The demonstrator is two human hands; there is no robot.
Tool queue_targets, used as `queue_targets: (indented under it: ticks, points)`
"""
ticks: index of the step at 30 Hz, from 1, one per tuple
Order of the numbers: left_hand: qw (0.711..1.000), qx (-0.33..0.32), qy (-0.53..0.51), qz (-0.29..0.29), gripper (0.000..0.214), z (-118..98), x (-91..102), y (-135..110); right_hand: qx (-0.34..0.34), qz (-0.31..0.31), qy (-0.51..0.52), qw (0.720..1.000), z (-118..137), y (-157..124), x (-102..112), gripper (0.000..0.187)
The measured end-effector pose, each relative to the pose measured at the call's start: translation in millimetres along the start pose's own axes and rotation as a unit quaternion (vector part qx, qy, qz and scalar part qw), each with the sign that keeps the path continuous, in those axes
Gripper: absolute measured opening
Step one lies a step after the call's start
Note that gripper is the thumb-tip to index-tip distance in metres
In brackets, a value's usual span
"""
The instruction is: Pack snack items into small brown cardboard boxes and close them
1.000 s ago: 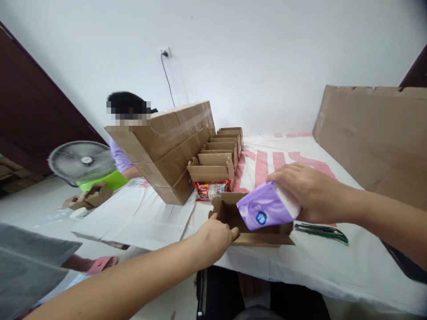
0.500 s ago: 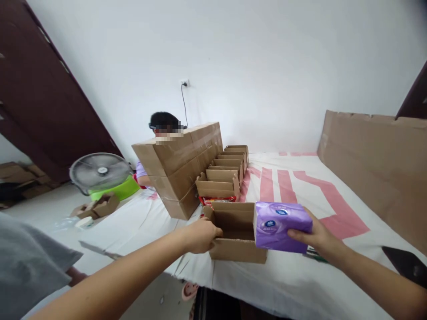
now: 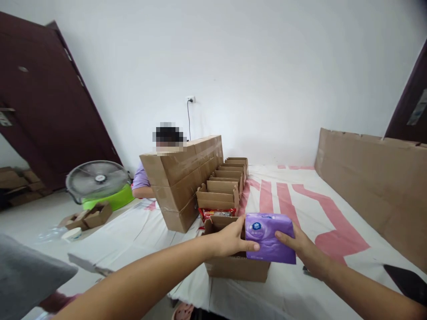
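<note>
Head view, from your left: a dark door (image 3: 43,111) stands against the white wall, and below it a fan (image 3: 96,180) sits in front of a green basin (image 3: 115,201), with small folded boxes (image 3: 93,217) on the floor beside them. Further in, a co-worker's sleeve (image 3: 142,177) shows behind a tall stack of cartons (image 3: 180,171) standing on the white cloth with red stripes (image 3: 300,200). Just beside the stack runs a row of open boxes (image 3: 227,178), and a red snack packet (image 3: 216,213) lies at the near end of that row.

Nearest you is the open cardboard box (image 3: 233,268). Your left hand (image 3: 230,240) reaches over it, thumb pressed on the front of the purple tissue pack (image 3: 270,238) and the fingers closed round its left end. The pack is level and sits over the box's right side, above the rim; you cannot tell whether it touches the cardboard. Your right hand (image 3: 298,246) grips the pack's right end, with fingers curled onto its face and lower edge.

Far right, a large cardboard sheet (image 3: 373,178) stands on edge along the cloth.
</note>
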State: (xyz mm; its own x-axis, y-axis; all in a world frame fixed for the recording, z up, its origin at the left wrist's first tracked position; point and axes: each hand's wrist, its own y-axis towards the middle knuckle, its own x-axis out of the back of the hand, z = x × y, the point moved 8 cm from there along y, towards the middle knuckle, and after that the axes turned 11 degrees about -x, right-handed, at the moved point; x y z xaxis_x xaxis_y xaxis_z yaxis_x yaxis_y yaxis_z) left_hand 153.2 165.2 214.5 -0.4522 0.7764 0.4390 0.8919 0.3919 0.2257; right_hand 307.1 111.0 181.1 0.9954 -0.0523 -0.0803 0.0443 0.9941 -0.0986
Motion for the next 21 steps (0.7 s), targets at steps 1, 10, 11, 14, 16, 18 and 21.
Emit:
queue_targets:
  ticks: [1,10,11,14,16,18,21]
  points:
    - [0.999,-0.009,-0.029,-0.031,0.083,0.7,6.0,5.1,0.011,-0.001,0.003,1.000,9.9,4.0,-1.6,0.058]
    - [0.951,-0.097,-0.158,-0.246,0.065,16.7,123.1,79.8,0.005,-0.025,0.037,0.999,74.5,124.8,-8.1,0.049]
    - [0.949,-0.097,-0.152,-0.258,0.065,22.9,135.2,86.4,-0.002,-0.036,0.035,0.999,74.3,141.2,-7.9,0.046]
    - [0.940,-0.094,-0.133,-0.301,0.064,44.4,165.6,99.2,-0.007,-0.057,0.033,0.998,69.5,182.4,-11.7,0.042]
    - [0.935,-0.091,-0.122,-0.321,0.061,58.2,180.3,103.8,-0.012,-0.070,0.031,0.997,63.1,203.5,-15.7,0.044]
    - [0.932,-0.092,-0.115,-0.330,0.059,69.9,191.8,106.9,-0.013,-0.075,0.026,0.997,56.7,220.4,-20.5,0.046]
    - [0.932,-0.094,-0.108,-0.333,0.060,84.5,205.0,108.8,-0.006,-0.068,0.020,0.997,48.6,239.6,-26.2,0.047]
